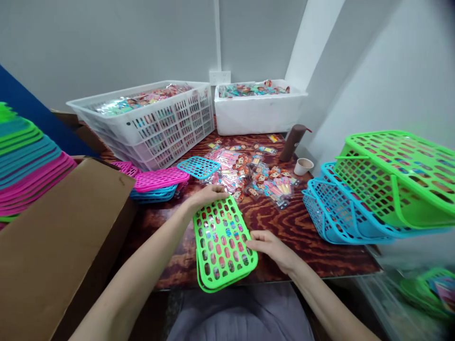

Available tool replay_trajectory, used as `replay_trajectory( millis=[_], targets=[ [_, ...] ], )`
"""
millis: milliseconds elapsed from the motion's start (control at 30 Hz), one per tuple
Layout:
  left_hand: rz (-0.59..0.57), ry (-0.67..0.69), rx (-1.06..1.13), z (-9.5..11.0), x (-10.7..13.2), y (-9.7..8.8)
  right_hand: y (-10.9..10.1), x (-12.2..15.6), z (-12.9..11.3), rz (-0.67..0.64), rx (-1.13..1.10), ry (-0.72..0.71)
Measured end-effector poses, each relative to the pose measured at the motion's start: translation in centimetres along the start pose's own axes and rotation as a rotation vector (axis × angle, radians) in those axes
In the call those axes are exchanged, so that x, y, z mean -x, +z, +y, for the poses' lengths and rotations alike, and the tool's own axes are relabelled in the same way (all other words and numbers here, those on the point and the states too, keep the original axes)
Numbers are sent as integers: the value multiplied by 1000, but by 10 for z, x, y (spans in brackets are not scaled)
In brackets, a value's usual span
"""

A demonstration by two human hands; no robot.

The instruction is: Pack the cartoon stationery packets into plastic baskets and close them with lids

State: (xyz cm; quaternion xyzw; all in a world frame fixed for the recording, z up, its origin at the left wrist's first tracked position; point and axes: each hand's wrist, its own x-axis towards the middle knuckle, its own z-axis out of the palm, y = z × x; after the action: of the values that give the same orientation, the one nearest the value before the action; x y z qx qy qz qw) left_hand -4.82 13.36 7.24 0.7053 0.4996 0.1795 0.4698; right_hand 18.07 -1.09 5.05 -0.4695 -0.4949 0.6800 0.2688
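Observation:
A green plastic basket (227, 246) with a perforated lid is at the table's front edge, and colourful packets show through the holes. My left hand (211, 195) is closed on its far left corner. At its right edge, my right hand (267, 245) grips the rim between thumb and fingers. Just beyond the basket lies a loose pile of clear packets (245, 170) with cartoon figures and pink and yellow pieces. Left of that pile are a blue perforated lid (199, 167) and a pink perforated lid (161, 178) lying on blue ones.
A white crate (185, 124) and a white foam box (261, 113), both full of packets, stand at the back. Blue and green baskets (398, 184) are stacked right. A brown bottle (293, 142) and paper cup (303, 166) stand nearby. A cardboard box (67, 237) is left.

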Motion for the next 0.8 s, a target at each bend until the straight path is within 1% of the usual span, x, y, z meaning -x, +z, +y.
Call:
replay_trajectory(
  millis=[100, 200, 267, 333, 433, 467, 533, 600, 667, 800],
  targets=[
    [5, -26, 35, -2, -8, 4, -3, -1, 1, -11, -29, 39],
    [54, -41, 11, 2, -18, 10, -10, -1, 5, -17, -51, 59],
    [94, -50, -22, 5, -20, 13, -14, 1, 7, -3, -44, 49],
    [129, -51, -44, 6, -15, 15, -15, 3, 8, 43, 13, 18],
    [159, -29, -39, 4, 2, 15, -13, 4, 3, 132, 149, -41],
    [166, -17, -38, 2, 7, 14, -12, 3, 1, 145, 182, -57],
    [170, 8, -49, 0, 13, 11, -12, 2, -4, 127, 206, -76],
    [155, 24, -73, 1, 12, 7, -15, -1, -6, 82, 193, -72],
    [114, 32, -84, 4, 6, 3, -20, -3, -6, 53, 172, -51],
    [-25, 37, -39, 12, -3, -1, -22, -3, -4, 79, 148, -45]
  ],
)
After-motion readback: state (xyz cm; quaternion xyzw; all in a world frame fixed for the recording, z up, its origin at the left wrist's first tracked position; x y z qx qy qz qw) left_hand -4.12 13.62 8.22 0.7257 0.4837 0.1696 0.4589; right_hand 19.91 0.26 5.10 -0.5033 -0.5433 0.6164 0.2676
